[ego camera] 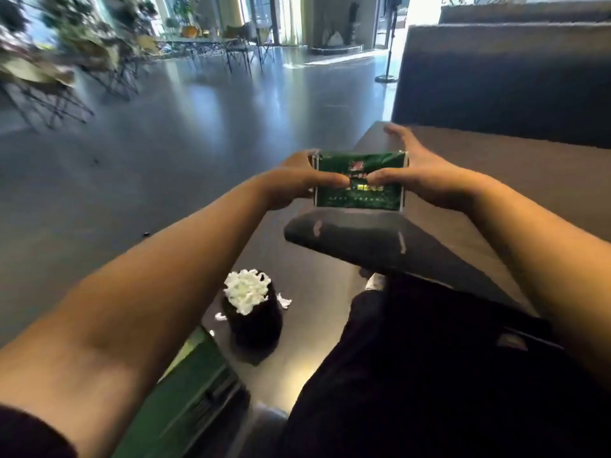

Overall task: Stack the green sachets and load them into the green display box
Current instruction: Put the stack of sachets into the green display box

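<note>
Both hands hold a stack of green sachets [358, 193] in the air above the dark table's near corner. My left hand [294, 183] grips the stack's left end, thumb lying across the top. My right hand [420, 180] grips the right end, thumb on top and fingers spread behind it. The thumbs nearly meet at the middle. How many sachets are in the stack is hidden. The green display box [195, 388] lies at the lower left, partly hidden under my left forearm.
A dark table [496, 180] runs off to the right, with a grey sofa back [496, 77] behind it. A black bin [254, 322] full of white scraps stands on the floor below. My dark-clothed leg fills the lower right. Chairs and plants stand far left.
</note>
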